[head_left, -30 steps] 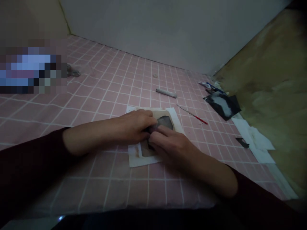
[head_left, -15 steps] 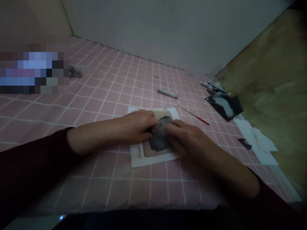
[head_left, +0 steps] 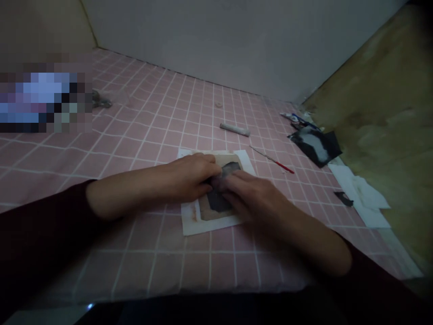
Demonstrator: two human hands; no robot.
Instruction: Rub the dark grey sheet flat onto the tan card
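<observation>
A dark grey sheet with a worn, dusty middle, much like sandpaper (head_left: 218, 201), lies on a beige board or card (head_left: 223, 160). Under both is white paper (head_left: 191, 229). My left hand (head_left: 198, 175) is over the sheet's left side with its fingers closed in a pinch. From the right, my right hand (head_left: 248, 189) meets it, fingers bent and pressed together on the dark sheet. Something small and pinkish seems to sit between the fingertips, but the fingers mostly cover it and I cannot make out what it is.
Beyond the hands lie a grey tube-like bar (head_left: 234, 130) and a thin tool with a red handle (head_left: 284, 168). To the right are a black sheet with a whitish patch (head_left: 316, 144), a dark scrap (head_left: 344, 198) and white papers (head_left: 367, 194). A pink checked cloth (head_left: 152, 117) covers the table.
My right hand has slid left across the dark sheet, closer to my left hand. My left hand stays at the sheet's left side. The whole view has shifted slightly.
</observation>
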